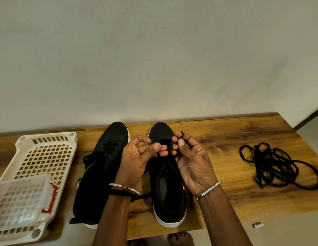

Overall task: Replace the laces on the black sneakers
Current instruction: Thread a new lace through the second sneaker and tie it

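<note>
Two black sneakers with white soles stand side by side on the wooden table (225,206), toes pointing away from me. The left sneaker (101,167) is laced. Over the eyelets of the right sneaker (168,192) my left hand (137,157) and my right hand (192,162) meet, each pinching a black lace (166,142) that is mostly hidden by my fingers. A strand of that lace trails under my left wrist. A loose tangle of black laces (275,166) lies on the table to the right.
A cream perforated plastic basket (46,157) lies at the left, with a clear lidded box (19,199) with red clips resting on it. A small metal piece (258,224) sits on the floor near the table's front edge. My bare feet (179,238) show below.
</note>
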The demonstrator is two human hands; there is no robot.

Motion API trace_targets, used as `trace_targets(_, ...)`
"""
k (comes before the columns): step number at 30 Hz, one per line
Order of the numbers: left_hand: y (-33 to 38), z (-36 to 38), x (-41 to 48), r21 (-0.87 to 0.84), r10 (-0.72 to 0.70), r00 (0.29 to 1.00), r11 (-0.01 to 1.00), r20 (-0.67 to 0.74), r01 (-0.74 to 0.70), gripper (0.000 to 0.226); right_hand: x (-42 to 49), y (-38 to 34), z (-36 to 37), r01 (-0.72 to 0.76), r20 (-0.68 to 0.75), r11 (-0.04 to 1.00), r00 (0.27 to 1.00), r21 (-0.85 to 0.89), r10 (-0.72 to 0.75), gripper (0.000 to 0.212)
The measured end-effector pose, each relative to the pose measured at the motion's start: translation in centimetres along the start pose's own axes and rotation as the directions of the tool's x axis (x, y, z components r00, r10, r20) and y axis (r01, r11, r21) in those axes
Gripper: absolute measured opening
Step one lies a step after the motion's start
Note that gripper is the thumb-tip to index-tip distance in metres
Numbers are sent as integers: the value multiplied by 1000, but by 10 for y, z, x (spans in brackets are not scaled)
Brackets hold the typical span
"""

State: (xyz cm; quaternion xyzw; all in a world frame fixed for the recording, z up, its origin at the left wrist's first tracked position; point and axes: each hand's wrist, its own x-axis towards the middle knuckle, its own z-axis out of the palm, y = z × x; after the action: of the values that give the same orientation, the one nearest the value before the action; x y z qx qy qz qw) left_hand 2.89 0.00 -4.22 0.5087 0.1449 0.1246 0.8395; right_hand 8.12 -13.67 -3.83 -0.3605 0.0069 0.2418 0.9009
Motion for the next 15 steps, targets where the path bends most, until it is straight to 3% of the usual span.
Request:
trace_targets(3,-3,-1,0,24,15,1000,1000,27,-16,20,2,1,-1,9,-10,1000,1000,-1,-9,22)
trace_targets(8,-7,0,2,112,12,1000,994,29,-15,27,1,2,-2,28,-20,999,999,-30,-29,22)
trace_targets(15,-5,5,-2,67,4,999,998,39,-7,23,2,6,1,104,-80,987,990,-122,-114,23)
